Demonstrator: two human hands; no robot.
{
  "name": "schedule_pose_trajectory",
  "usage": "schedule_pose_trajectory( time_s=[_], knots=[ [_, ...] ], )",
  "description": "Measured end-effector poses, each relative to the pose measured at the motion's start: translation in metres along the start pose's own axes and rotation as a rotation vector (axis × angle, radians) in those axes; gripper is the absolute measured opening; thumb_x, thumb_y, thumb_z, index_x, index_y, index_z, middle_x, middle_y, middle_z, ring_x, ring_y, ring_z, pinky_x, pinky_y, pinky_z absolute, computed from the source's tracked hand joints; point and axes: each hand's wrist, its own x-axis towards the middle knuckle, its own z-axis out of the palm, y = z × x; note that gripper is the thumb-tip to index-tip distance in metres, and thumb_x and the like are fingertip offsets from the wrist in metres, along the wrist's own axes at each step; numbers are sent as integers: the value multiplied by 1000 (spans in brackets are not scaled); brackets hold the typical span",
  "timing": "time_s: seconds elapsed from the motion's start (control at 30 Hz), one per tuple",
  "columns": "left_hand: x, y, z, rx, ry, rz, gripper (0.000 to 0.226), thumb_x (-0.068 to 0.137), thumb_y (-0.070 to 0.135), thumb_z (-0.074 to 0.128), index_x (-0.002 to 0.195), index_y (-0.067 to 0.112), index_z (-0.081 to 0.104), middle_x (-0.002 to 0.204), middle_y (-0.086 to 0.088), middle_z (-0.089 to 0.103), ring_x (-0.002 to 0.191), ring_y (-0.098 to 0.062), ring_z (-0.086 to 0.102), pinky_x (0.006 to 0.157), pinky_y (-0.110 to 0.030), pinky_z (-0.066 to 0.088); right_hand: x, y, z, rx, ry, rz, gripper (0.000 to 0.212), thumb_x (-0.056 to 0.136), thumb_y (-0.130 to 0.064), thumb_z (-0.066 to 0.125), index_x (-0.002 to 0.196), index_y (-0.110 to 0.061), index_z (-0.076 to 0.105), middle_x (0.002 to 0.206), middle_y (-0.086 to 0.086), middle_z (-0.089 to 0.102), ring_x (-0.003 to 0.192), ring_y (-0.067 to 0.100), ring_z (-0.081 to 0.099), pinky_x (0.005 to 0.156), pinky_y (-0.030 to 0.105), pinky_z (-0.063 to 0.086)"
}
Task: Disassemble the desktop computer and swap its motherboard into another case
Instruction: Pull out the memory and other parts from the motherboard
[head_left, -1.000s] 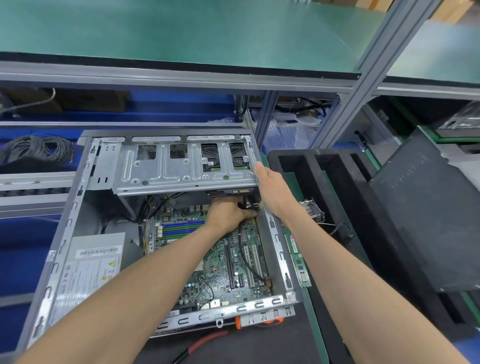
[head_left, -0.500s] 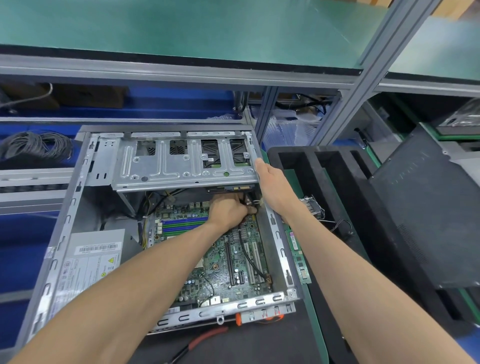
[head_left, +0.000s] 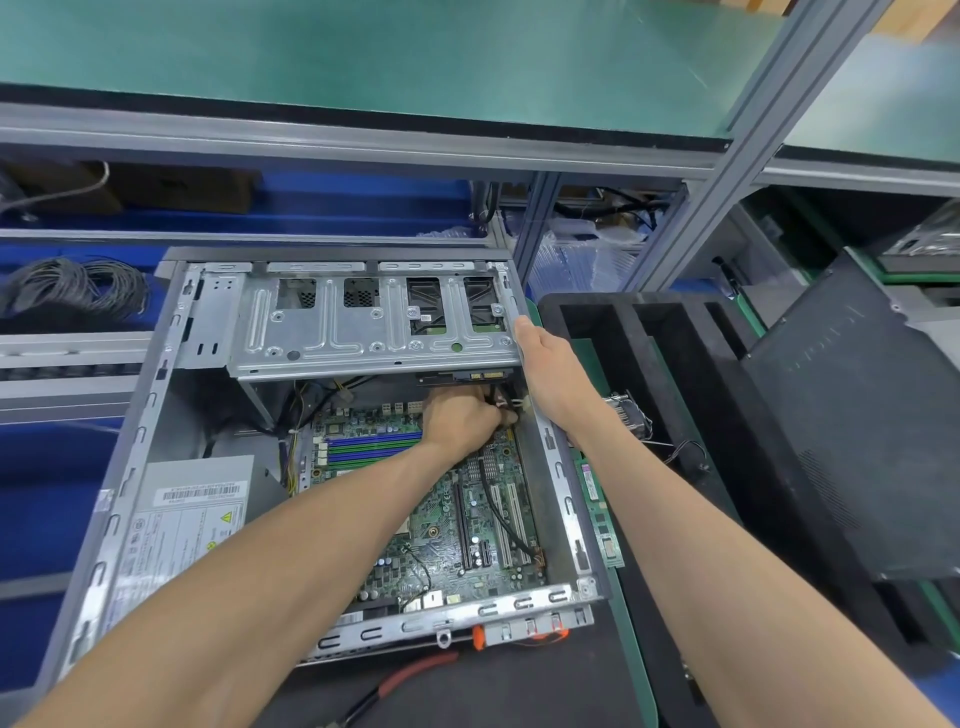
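An open grey desktop case (head_left: 156, 395) lies on the bench with its green motherboard (head_left: 467, 519) inside. A metal drive cage (head_left: 374, 332) is tilted up at the far end of the case. My right hand (head_left: 550, 364) holds the cage's right edge, thumb along its rim. Reaching in under the cage, my left hand (head_left: 460, 418) curls its fingers round a cable connector (head_left: 506, 410) near the board's far right corner. The fingertips are partly hidden. A drive's connector edge (head_left: 485, 375) shows beneath the cage.
A power supply (head_left: 182, 525) fills the case's left side. Red-handled pliers (head_left: 415, 675) lie in front of the case. RAM sticks (head_left: 597, 514) lie right of the case beside black foam trays (head_left: 649, 332) and a dark side panel (head_left: 857, 441). Coiled cables (head_left: 72, 286) sit far left.
The drive cage has tipped slightly higher under my right hand. My left hand stays at the connector below it, barely shifted.
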Motion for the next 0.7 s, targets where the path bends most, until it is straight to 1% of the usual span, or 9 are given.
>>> schedule_pose_trajectory(
  time_s=[0.03, 0.1, 0.2, 0.3, 0.37, 0.53, 0.6, 0.67, 0.7],
  knots=[
    [0, 0, 0, 0, -3, -10, 30, 80, 46, 77, 80, 17, 69, 97, -7, 75, 91, -25, 66, 84, -31, 51, 0, 0, 0, 3, -1, -1, 52, 105, -52, 24, 103, -14, 60, 109, 6, 62, 104, 23, 56, 89, 35, 35],
    [-1, 0, -1, 2, -1, 3, 31, 80, 46, 77, 82, 15, 71, 96, -6, 75, 91, -25, 66, 84, -31, 51, 0, -1, 0, -1, 0, -5, 52, 105, -51, 24, 107, -14, 60, 112, 6, 62, 106, 23, 55, 91, 36, 35],
    [-3, 0, 0, -4, 33, 54, 29, 80, 43, 79, 81, 15, 70, 96, -6, 75, 93, -25, 67, 80, -30, 48, 0, 0, -1, -8, 2, -9, 52, 106, -51, 24, 102, -13, 59, 109, 8, 62, 105, 24, 55, 90, 36, 36],
    [-1, 1, 2, -13, 44, 29, 38, 81, 46, 78, 96, 11, 74, 100, -8, 75, 95, -26, 66, 80, -31, 50, 0, 0, -1, -12, 4, -15, 51, 107, -50, 24, 95, -13, 58, 105, 8, 61, 103, 26, 55, 90, 37, 37],
    [0, 1, 3, -11, 35, 18, 39, 82, 48, 76, 99, 12, 75, 100, -7, 75, 94, -25, 66, 81, -31, 51, 0, -1, -1, -15, 5, -17, 51, 107, -50, 24, 94, -13, 58, 104, 8, 62, 102, 25, 55, 90, 37, 37],
    [-2, 0, 2, 4, 51, 66, 35, 81, 45, 78, 93, 12, 75, 96, -8, 75, 92, -26, 66, 75, -31, 46, -1, -1, -1, -13, 1, -19, 55, 106, -51, 24, 101, -9, 60, 106, 8, 62, 103, 25, 55, 89, 36, 36],
    [-1, 0, 2, 7, 46, 59, 33, 83, 44, 76, 85, 11, 74, 93, -9, 75, 86, -27, 65, 74, -31, 47, 0, 0, 0, -10, 5, -20, 56, 106, -51, 24, 103, -8, 60, 106, 8, 62, 103, 25, 55, 87, 36, 35],
    [0, 0, 3, -3, 37, 35, 34, 85, 42, 75, 75, 11, 68, 90, -13, 74, 81, -27, 64, 73, -32, 48, 0, 0, 0, -5, 11, -25, 58, 106, -52, 25, 104, -6, 61, 105, 9, 63, 102, 25, 56, 86, 36, 36],
    [1, 1, 3, -12, 28, 26, 35, 86, 42, 74, 75, 9, 67, 90, -14, 74, 81, -28, 64, 73, -33, 49, 0, 0, 0, -5, 14, -28, 58, 106, -52, 25, 103, -6, 61, 104, 9, 63, 101, 25, 57, 85, 36, 36]
  ],
)
